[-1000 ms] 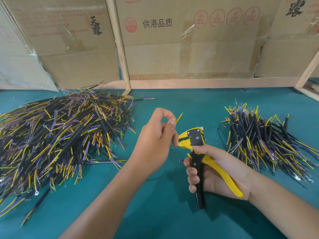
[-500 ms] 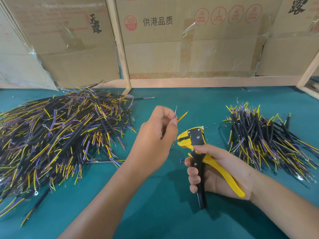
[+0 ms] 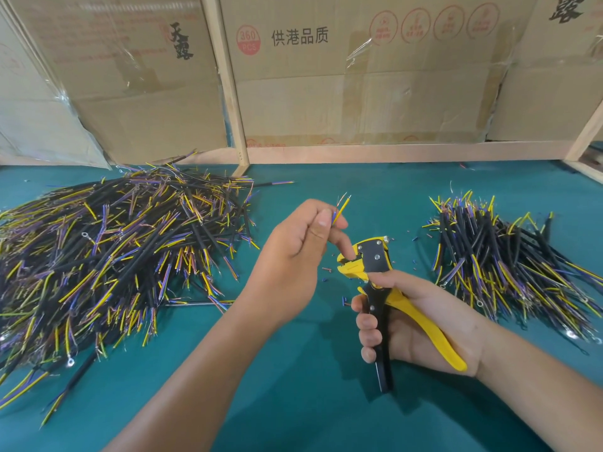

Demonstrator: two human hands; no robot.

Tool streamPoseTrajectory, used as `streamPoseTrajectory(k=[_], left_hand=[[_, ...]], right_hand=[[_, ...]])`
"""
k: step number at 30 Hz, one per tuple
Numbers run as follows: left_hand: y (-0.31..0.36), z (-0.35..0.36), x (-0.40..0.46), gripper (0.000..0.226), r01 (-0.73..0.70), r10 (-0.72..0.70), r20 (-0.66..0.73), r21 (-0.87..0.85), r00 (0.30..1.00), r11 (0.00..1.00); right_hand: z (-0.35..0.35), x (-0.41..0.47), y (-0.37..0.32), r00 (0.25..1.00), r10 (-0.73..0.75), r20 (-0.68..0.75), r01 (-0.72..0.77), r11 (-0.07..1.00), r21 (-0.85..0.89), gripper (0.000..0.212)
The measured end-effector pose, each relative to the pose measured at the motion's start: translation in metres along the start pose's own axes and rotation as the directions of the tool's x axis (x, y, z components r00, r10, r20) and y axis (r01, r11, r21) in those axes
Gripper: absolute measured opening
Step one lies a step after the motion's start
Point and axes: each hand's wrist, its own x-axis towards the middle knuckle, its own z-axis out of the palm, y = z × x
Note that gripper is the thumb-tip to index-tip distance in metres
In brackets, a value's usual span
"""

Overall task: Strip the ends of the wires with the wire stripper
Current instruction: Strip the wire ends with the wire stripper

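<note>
While my left hand (image 3: 295, 252) pinches a wire (image 3: 340, 212) between thumb and fingers, its yellow and blue ends poke up past my fingertips, just above and left of the stripper (image 3: 375, 282). One left finger reaches down to touch the stripper's yellow head. My right hand (image 3: 414, 324) is wrapped round the stripper's handles, black one under my fingers, yellow one against my palm, head pointing far and left. Everything sits over a teal mat (image 3: 310, 402) that covers the table. A big heap (image 3: 107, 256) of black-sheathed wires with yellow and purple ends spreads across the left, and a smaller pile (image 3: 502, 259) lies on the right, well apart from it. Small bits of cut insulation (image 3: 326, 270) dot the mat near the stripper's head. Along the far edge runs a pale wooden frame (image 3: 228, 93), with cardboard boxes (image 3: 375, 76) stacked behind it. The middle box reads "供港品质" beside a red round stamp marked "360 PCS", and further red round marks. The left box carries black brush characters, "天露".
</note>
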Motion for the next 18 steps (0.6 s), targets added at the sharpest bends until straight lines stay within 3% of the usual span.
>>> streamPoseTrajectory(k=[12, 18], left_hand=[[-0.0068, -0.0011, -0.004, 0.013, -0.061, 0.06, 0.011, 0.225, 0.998, 0.972], [-0.0039, -0.0012, -0.0048, 0.008, -0.049, 0.051, -0.002, 0.259, 0.999, 0.965]], right_hand=[[0.0026, 0.0007, -0.0005, 1.0, 0.006, -0.027, -0.007, 1.0, -0.008, 0.041], [0.0005, 0.0002, -0.0007, 1.0, 0.008, -0.002, -0.008, 1.0, -0.002, 0.042]])
